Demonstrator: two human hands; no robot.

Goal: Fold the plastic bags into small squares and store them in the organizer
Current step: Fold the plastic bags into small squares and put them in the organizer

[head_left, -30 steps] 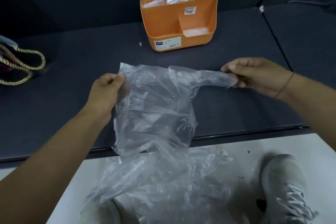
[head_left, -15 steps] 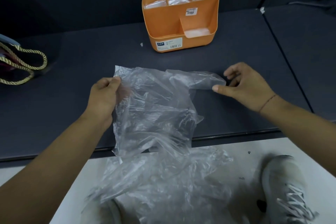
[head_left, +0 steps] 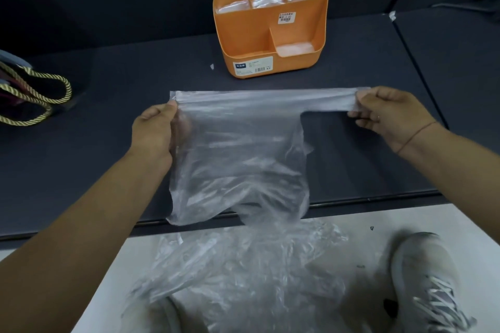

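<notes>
Taut bag, slippery film: a slipped pinch could undo it.

Our left hand [head_left: 155, 130] pinches a top corner of the clear plastic bag [head_left: 238, 149], and our right hand [head_left: 389, 116] pinches the far end of its stretched top edge. If either slips, we judge the film springs back crumpled. It spreads thin, wrinkled and see-through over the dark table [head_left: 108, 116], short of the orange organizer [head_left: 270, 35].

The left hand [head_left: 155, 130] and right hand [head_left: 389, 113] pinch a clear plastic bag [head_left: 238, 154], its top edge taut above the dark table [head_left: 108, 116]. Behind stands an orange organizer [head_left: 273, 43] with 4 folded bags inside.
</notes>
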